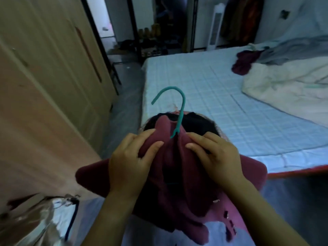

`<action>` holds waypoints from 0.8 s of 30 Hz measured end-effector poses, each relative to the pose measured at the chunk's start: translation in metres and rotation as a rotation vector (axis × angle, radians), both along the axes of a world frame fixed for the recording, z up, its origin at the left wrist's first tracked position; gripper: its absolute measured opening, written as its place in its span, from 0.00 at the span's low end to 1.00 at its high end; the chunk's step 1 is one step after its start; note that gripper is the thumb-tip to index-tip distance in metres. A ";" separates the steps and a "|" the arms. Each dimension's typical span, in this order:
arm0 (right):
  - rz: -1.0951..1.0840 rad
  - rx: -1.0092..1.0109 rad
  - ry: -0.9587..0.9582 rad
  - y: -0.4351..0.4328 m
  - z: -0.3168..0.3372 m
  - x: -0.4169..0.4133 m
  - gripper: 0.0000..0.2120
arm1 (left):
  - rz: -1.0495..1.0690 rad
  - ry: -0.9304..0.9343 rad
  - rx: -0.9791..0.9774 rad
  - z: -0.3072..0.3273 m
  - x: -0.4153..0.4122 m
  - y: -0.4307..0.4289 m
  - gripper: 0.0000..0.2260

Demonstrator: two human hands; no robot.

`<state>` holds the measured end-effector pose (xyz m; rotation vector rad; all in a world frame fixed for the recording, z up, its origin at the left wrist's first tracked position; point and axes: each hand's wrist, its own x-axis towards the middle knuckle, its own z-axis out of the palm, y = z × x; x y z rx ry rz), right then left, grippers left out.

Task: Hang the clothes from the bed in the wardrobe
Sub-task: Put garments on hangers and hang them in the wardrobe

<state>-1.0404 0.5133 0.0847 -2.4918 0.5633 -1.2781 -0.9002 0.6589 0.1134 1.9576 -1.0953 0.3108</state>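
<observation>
A maroon garment [177,157] is held at lower centre, its collar pinched by the left hand [129,162] and right hand [216,157], fingers [154,146] curled on the cloth either side of a teal hanger [179,107]. The hook is pointed up-frame, and the shoulders are spread left to right. The wardrobe [44,77] is seen at left (nearer the left hand). More clothes [243,63] are seen on the bed [195,82], upper right.

white tower fan [215,25] upright at far wall, rt of a shoe rack [150,43] in the back doorway. wall socket [284,14] top rt. cream duvet [287,82] bunched at rt. shiny silver bag [35,221] btm left, w/ dark strap.
</observation>
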 end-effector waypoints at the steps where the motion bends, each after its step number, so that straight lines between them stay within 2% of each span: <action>1: -0.030 0.002 0.000 -0.015 0.002 -0.010 0.19 | -0.031 0.015 0.003 0.002 -0.005 -0.019 0.18; 9: -0.075 0.033 0.006 -0.128 0.023 -0.015 0.15 | -0.171 0.023 0.014 0.015 0.011 -0.136 0.19; 16: -0.024 -0.013 0.035 -0.223 0.019 0.062 0.14 | -0.140 0.050 -0.037 0.002 0.084 -0.223 0.17; 20: 0.034 0.060 0.073 -0.281 0.006 0.112 0.14 | -0.105 0.087 0.000 -0.010 0.132 -0.276 0.15; 24: 0.101 0.179 0.159 -0.331 -0.025 0.153 0.15 | -0.087 0.158 0.121 -0.040 0.173 -0.323 0.17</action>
